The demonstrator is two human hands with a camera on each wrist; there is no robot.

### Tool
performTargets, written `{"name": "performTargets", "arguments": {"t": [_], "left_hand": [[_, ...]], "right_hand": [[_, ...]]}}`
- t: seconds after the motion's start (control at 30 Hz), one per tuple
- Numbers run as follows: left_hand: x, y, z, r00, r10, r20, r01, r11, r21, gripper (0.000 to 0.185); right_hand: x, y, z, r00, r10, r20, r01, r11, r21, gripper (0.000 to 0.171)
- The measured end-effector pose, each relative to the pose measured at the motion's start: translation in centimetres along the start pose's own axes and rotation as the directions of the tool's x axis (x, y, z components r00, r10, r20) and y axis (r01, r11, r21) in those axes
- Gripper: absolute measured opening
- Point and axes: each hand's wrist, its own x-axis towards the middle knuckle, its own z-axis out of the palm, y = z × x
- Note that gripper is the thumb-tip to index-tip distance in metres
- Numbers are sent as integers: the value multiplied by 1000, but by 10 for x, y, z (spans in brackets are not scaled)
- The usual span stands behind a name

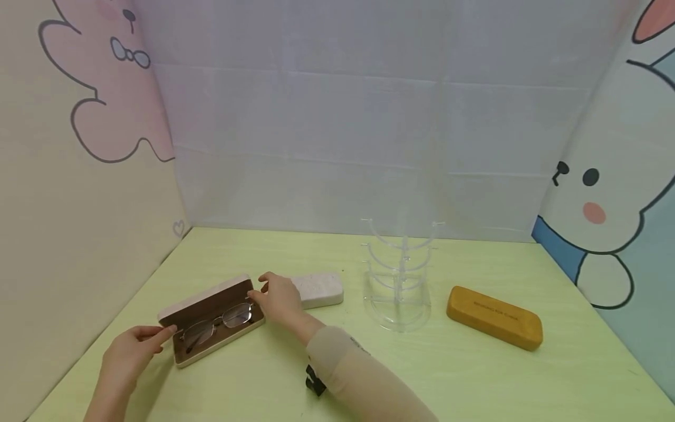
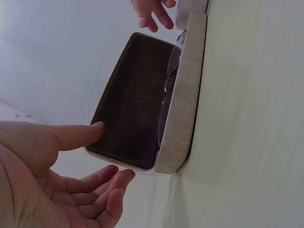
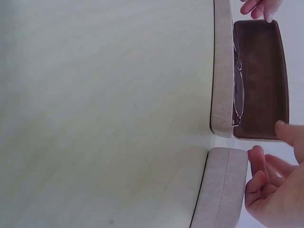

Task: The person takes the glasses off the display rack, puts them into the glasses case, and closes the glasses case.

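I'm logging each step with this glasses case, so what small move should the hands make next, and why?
Probably lift the glasses out. The open case has its lid up, the left hand touches the lid's left end and the right hand its right end, so neither holds the frame yet. The right hand's fingers could drop to the nearest lens and pinch it, while the left steadies the case.

left hand (image 1: 129, 351): bare, no rings, no sleeve showing
right hand (image 1: 279, 302): bare too
right sleeve (image 1: 358, 375): long, beige, snug fit
wrist gear (image 1: 314, 380): small black clip thing under the sleeve
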Motion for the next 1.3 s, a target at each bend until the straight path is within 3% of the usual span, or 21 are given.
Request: {"name": "performTargets", "arguments": {"t": [0.23,0.5,0.7,0.97,1.3], "left_hand": [[4,7,-4,1000,2,-14,-2,1000,-4,88],[9,9,-5,998,29,-54,-28,999,29,81],[10,9,-7,1000,13,-25,-13,1000,3,82],[4,13,-8,1000,13,-21,-13,1000,8,82],[-4,8,-7,999,41,-25,-40,998,56,81]], "right_hand": [[4,-4,-5,997,-24,75,26,999,-19,46],[9,-9,-9,992,-80,94,83,996,-27,40],[15,-14,-13,988,-107,110,113,992,-49,37],[18,-14,-13,995,-31,99,28,999,36,22],[15,-12,-19,974,-58,219,34,993,112,15]]}}
